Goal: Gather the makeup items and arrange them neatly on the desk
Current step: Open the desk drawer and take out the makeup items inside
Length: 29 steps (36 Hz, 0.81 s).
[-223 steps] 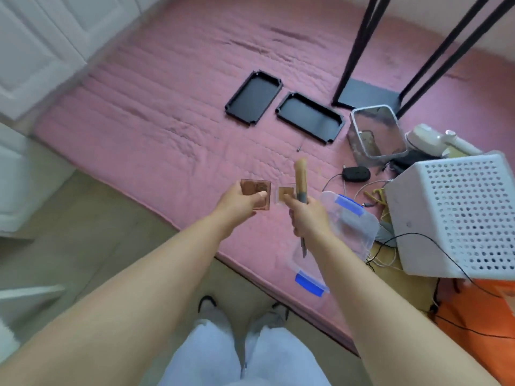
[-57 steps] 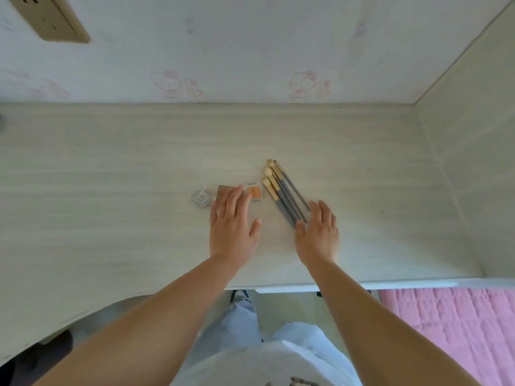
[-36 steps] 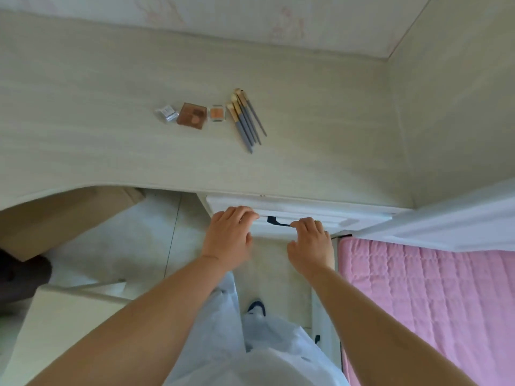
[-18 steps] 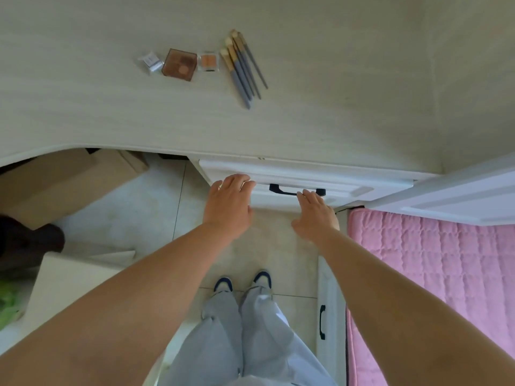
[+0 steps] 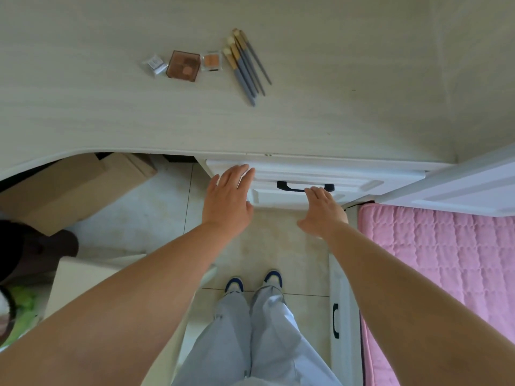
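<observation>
Both hands are now off the desk (image 5: 334, 121) and down at the white drawer front (image 5: 348, 181) below its near edge; a second and a half ago they were lying flat on the desktop beside the makeup. Left hand (image 5: 227, 201) is empty, fingers straight and close together, tips over the drawer's left corner. Right hand (image 5: 324, 210) is empty too, fingers extended toward the black handle (image 5: 305, 186); contact cannot be confirmed. The makeup is sitting untouched in a row on the far part of the desk: small silver case (image 5: 154, 63), brown palette (image 5: 184, 66), small orange pan (image 5: 211, 61), then four brushes (image 5: 246, 65) lying side by side to the right. Judgement: laid-out items look finished, and the person is probably going for the drawer. Desk is pale wood-grain, curving at near left. Cardboard boxes (image 5: 72, 188) are sitting under it on a tiled floor (image 5: 156, 213); pink quilted mat (image 5: 434, 263) at right.
</observation>
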### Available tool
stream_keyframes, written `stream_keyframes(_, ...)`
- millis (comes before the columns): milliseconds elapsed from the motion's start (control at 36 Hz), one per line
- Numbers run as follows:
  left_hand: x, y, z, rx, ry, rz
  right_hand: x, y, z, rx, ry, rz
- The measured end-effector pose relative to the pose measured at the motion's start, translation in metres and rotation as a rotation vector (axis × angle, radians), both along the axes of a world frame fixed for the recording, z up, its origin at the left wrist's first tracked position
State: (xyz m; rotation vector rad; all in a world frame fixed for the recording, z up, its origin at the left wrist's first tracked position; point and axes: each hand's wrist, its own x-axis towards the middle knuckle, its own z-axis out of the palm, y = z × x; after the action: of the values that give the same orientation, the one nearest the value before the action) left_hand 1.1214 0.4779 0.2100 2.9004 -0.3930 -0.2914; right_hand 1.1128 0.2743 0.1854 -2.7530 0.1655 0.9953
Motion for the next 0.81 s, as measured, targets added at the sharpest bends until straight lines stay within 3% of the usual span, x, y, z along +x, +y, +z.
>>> stream_keyframes(389,0.002,0.008,0.0,0.095,0.076,0.044,-0.027,0.005,-0.001,0.02,-0.032,-0.066)
stream_keyframes(806,-0.007,0.013,0.007,-0.011,0.086,-0.025,-0.078,0.019,0.005,0.028,-0.011,-0.136)
